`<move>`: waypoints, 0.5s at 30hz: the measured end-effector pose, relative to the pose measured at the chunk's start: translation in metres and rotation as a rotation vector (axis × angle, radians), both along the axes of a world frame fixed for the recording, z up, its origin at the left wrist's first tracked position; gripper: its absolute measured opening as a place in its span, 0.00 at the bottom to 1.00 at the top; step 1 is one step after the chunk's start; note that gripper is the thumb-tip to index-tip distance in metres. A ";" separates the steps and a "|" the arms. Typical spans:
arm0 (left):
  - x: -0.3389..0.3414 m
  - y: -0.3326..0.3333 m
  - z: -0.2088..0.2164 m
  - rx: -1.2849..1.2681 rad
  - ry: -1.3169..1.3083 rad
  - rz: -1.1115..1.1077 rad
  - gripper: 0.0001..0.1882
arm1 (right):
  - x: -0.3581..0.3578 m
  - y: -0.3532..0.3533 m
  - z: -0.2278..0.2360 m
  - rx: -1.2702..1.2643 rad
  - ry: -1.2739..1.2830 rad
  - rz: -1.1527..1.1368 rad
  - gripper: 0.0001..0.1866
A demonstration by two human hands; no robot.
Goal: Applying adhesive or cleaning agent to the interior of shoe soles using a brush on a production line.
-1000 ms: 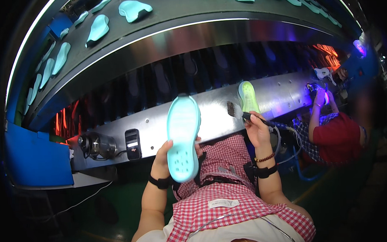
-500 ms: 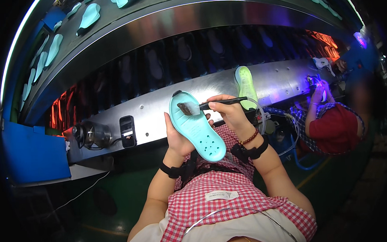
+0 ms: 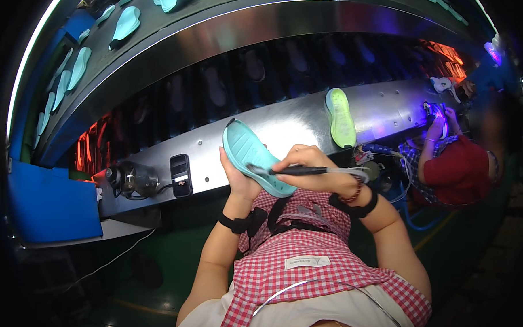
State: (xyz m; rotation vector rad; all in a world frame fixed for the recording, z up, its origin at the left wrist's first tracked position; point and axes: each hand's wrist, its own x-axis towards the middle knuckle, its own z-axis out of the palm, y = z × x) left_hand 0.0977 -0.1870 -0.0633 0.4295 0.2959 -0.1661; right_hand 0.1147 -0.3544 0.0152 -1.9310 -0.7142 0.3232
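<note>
Pinches a brush (image 3: 305, 170) in the right hand (image 3: 314, 157) and cups in the left hand (image 3: 239, 180) a probably light, springy sole (image 3: 247, 148), best held edgewise.

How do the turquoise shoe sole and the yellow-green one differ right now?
The turquoise sole is held in the left hand, while the yellow-green sole lies on the metal bench.
The turquoise sole slants, its near end to the right; the yellow-green sole points almost straight away.
The brush is at the turquoise sole, not the yellow-green sole.
Both are long and sole-shaped.
</note>
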 end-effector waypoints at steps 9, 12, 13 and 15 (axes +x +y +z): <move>-0.004 -0.003 0.029 -0.161 -0.041 -0.170 0.37 | 0.015 0.000 0.020 0.395 0.334 -0.167 0.10; -0.002 -0.009 0.049 -0.226 0.089 -0.020 0.38 | 0.004 0.007 0.020 0.215 0.181 -0.054 0.09; -0.005 -0.003 0.039 -0.256 -0.138 -0.111 0.38 | 0.002 0.004 0.024 0.219 0.214 0.009 0.09; -0.004 0.006 0.037 -0.176 -0.160 -0.115 0.38 | 0.001 -0.004 0.032 0.278 0.338 0.094 0.09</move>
